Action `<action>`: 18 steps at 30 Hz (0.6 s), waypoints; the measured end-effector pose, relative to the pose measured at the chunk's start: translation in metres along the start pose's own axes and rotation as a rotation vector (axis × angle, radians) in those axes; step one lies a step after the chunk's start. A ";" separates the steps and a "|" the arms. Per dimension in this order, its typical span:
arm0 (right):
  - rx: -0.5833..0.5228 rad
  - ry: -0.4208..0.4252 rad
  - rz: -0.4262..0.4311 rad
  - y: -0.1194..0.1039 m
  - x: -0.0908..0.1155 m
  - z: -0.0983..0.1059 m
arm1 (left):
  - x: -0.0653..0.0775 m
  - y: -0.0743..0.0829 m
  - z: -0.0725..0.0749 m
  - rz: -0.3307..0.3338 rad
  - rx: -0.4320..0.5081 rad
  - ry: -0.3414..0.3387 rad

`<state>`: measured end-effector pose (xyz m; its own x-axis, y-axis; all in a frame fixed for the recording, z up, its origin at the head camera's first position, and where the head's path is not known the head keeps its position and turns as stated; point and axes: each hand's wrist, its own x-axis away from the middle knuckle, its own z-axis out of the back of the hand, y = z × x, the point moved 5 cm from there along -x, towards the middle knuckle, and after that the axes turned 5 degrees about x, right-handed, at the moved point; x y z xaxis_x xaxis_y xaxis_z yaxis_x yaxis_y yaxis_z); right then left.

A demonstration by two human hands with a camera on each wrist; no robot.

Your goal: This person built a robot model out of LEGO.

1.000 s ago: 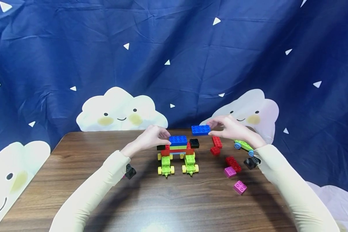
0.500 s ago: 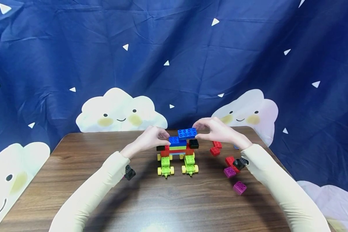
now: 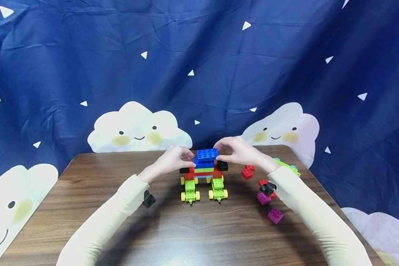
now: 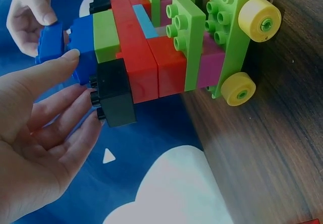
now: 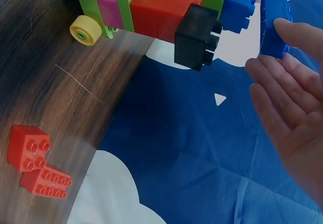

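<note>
A built model on wheels stands at mid-table, with two lime green wheeled bases (image 3: 217, 186), red bricks (image 3: 203, 174) across them and a black brick (image 3: 222, 166) at each side. On its top sits a lower blue brick (image 4: 84, 40), which my left hand (image 3: 173, 159) grips at its left end between thumb and fingers. My right hand (image 3: 238, 150) pinches an upper blue brick (image 3: 207, 154) by its right end. In the right wrist view, a narrow gap shows between this upper brick (image 5: 272, 22) and the lower one.
Loose red bricks (image 3: 247, 173) and purple bricks (image 3: 275, 215) lie right of the model. Beyond the right forearm is a lime green piece with blue wheels (image 3: 287, 166), partly hidden. The wooden table's (image 3: 96, 192) far edge meets a blue cloud-printed curtain (image 3: 199, 55).
My right hand has carried the upper blue brick leftward and slightly down, from beside the model to just over the lower blue brick. The left hand has stayed in place.
</note>
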<state>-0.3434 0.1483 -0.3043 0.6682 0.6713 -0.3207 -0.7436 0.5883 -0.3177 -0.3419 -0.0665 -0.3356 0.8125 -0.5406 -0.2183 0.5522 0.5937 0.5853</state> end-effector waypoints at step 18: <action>-0.004 -0.081 -0.010 0.000 -0.006 -0.014 | 0.000 0.008 0.004 -0.042 0.047 0.030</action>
<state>-0.3470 0.1387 -0.3147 0.6709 0.7002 -0.2440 -0.7370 0.5932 -0.3241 -0.3386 -0.0641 -0.3273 0.7945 -0.5457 -0.2664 0.5771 0.5419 0.6110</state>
